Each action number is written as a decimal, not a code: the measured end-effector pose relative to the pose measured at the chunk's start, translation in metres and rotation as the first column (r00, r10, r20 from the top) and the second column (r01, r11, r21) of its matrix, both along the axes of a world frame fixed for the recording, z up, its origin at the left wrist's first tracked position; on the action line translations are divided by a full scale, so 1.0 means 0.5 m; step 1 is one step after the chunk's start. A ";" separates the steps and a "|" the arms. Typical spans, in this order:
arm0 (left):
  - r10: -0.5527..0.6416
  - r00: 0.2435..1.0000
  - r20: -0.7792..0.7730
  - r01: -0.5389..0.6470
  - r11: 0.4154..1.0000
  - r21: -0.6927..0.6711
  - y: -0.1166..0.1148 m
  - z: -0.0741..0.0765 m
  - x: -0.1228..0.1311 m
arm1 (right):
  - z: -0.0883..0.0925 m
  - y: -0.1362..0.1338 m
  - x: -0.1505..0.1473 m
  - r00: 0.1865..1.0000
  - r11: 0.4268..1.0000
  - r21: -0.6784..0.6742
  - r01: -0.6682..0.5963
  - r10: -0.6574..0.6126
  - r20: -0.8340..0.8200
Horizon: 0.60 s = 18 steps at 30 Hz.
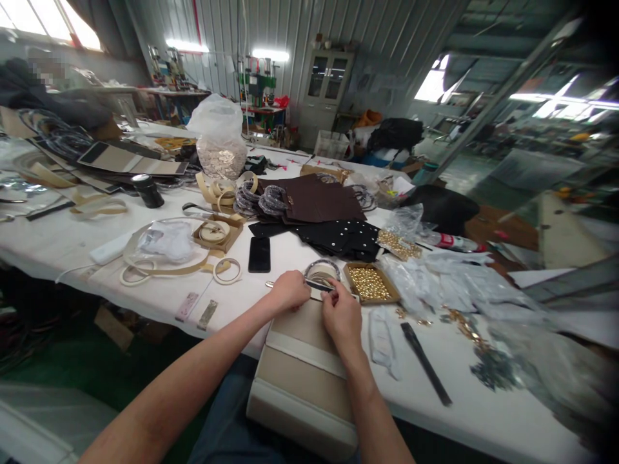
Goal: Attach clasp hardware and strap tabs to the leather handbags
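A beige handbag (304, 374) with a cream band lies over the table's near edge, its top pointing away from me. My left hand (289, 291) is curled closed over the bag's top edge, on a cream strap. My right hand (341, 316) pinches the same top edge beside it, fingers closed on a small dark-and-metal fitting (322, 285). A coiled strap handle (322, 269) lies just beyond both hands. A small cardboard box of gold studs (370, 283) sits right of my hands.
A black phone (260, 254), cream strap loops (169, 264), dark brown (316, 200) and black studded (345, 238) bag panels, and a bag of metal discs (221, 154) cover the white table (58, 238). A black flat strip (425, 364) and plastic bags (459, 277) lie to the right.
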<state>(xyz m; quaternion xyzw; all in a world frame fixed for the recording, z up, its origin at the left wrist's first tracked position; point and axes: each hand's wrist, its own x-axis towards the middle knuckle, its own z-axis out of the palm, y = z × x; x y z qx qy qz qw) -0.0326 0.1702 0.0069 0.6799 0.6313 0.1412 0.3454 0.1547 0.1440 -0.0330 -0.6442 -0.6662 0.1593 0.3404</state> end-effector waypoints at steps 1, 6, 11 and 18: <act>0.003 1.000 -0.016 -0.003 1.000 0.017 -0.001 0.001 0.001 | 0.000 0.000 -0.001 1.000 1.000 0.005 -0.001 0.001 0.012; 0.021 0.998 -0.056 -0.017 0.998 0.067 -0.009 0.005 0.005 | 0.005 -0.007 -0.012 0.996 1.000 -0.003 -0.010 0.010 0.087; 0.067 0.993 -0.100 -0.055 0.992 0.112 -0.013 0.000 0.012 | 0.004 -0.017 -0.013 0.964 0.991 0.070 0.116 -0.129 0.233; 0.078 0.990 -0.114 -0.065 0.991 0.115 -0.009 -0.006 0.013 | 0.005 0.024 0.036 0.994 0.990 0.137 -0.024 0.009 0.109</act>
